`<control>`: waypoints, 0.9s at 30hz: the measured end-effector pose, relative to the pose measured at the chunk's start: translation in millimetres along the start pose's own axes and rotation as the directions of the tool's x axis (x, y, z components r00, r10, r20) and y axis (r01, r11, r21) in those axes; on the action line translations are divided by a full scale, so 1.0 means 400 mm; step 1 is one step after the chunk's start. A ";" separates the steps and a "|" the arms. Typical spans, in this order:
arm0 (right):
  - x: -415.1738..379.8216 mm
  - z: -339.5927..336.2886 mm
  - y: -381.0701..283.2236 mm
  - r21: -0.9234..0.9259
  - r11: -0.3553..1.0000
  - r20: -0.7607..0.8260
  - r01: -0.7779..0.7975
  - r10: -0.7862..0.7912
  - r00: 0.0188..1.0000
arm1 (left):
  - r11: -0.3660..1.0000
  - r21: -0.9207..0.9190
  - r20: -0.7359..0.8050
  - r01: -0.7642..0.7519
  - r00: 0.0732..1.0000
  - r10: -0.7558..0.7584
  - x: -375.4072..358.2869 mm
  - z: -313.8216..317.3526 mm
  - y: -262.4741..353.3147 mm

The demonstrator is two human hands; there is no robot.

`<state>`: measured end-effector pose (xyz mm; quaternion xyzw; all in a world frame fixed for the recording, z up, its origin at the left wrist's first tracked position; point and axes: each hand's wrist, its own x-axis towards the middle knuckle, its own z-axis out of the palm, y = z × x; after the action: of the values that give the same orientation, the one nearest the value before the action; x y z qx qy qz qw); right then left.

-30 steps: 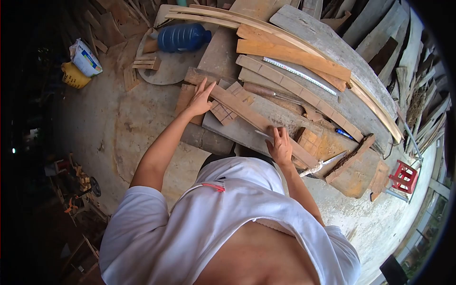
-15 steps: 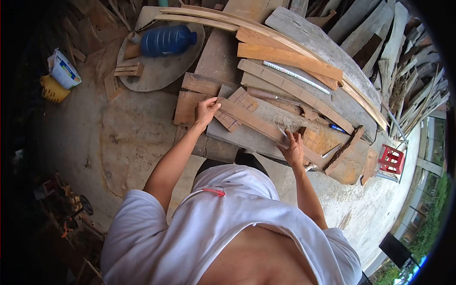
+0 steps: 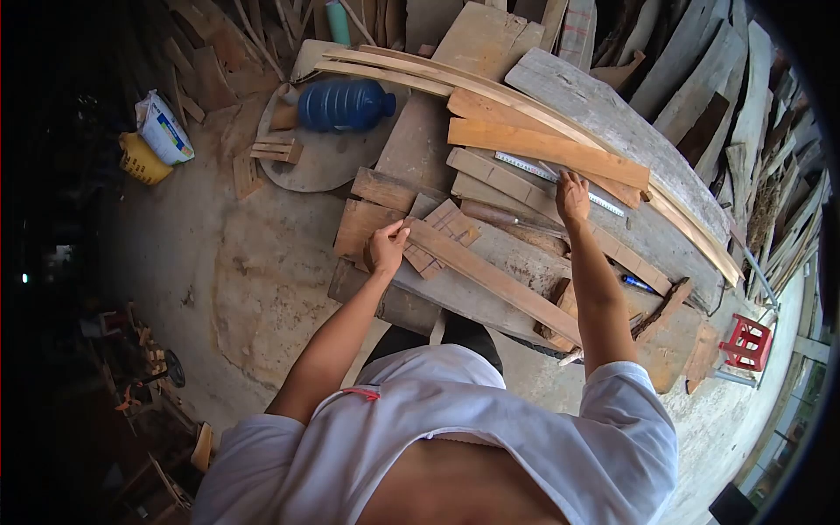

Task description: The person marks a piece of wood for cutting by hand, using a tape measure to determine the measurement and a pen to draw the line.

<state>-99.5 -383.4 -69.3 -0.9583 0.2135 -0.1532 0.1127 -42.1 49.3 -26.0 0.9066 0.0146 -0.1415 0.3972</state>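
My left hand (image 3: 386, 248) pinches the upper left end of a long flat wooden strip (image 3: 494, 278), which slopes down to the right over the workbench. Under that end lies a small board with pencil lines (image 3: 451, 224). My right hand (image 3: 573, 198) is closed at the white ruler (image 3: 607, 206), with a thin pointed thing (image 3: 549, 169) showing at its fingertips; whether it grips the ruler too is unclear. Beside the hands are a marked wooden bar (image 3: 503, 178), an orange-brown plank (image 3: 547, 149) and a wooden-handled tool (image 3: 490, 213).
A blue water bottle (image 3: 343, 105) lies on a round board (image 3: 302, 178) at the upper left. A blue pen (image 3: 638, 283) and a bark-edged piece (image 3: 662, 310) lie on the bench's right. A red stool (image 3: 746, 343) stands beyond. Long bent strips (image 3: 525, 103) cross the back.
My right hand has left the strip's right part and moved up to the ruler. My left hand still holds the strip's left end. The view has shifted slightly.
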 end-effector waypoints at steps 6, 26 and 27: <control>0.007 -0.008 0.033 -0.020 1.000 0.113 0.009 -0.006 0.994 | 0.997 0.031 -0.063 0.065 0.996 -0.063 -0.014 -0.001 0.015; -0.426 -0.172 -0.473 0.146 0.982 0.311 0.122 -0.162 0.937 | 0.914 -0.405 -0.084 -0.024 0.996 -0.010 0.019 0.045 -0.085; -0.425 -0.176 -0.482 0.137 0.985 0.310 0.107 -0.146 0.939 | 0.915 -0.404 -0.069 -0.026 0.998 -0.002 0.029 0.039 -0.094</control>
<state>-197.7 -148.1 8.4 -0.9738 0.1209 -0.0156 0.1922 -40.2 62.6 -66.1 0.8093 0.0515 -0.1022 0.5761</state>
